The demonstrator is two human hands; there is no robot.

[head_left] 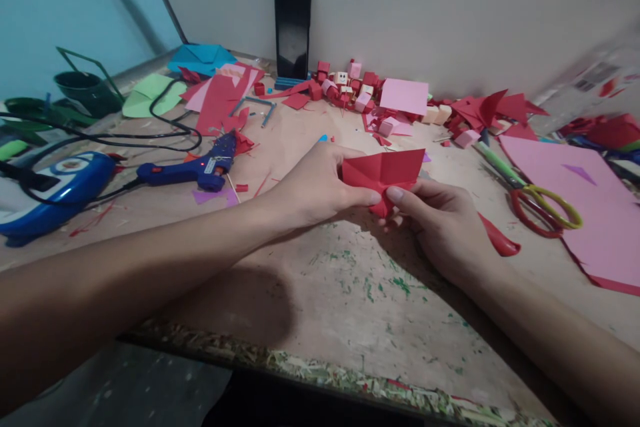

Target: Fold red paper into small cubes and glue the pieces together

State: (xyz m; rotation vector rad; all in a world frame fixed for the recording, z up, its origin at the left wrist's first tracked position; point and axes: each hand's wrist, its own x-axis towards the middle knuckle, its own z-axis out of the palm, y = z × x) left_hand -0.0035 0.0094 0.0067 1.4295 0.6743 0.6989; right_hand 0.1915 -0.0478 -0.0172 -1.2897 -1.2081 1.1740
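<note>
Mid-worktop [325, 267], the left hand [315, 183] and right hand [440, 220] both pinch a creased red paper square [383, 170]; several folds are in, but the shape looks unfinished.

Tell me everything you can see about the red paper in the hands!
The folded red paper looks like thin, matte craft paper with sharp creases and pointed corners. Its upper part spreads wide, and a small tip pokes out below. It is held over the worn table, pinched between the left hand and the right hand.
</note>
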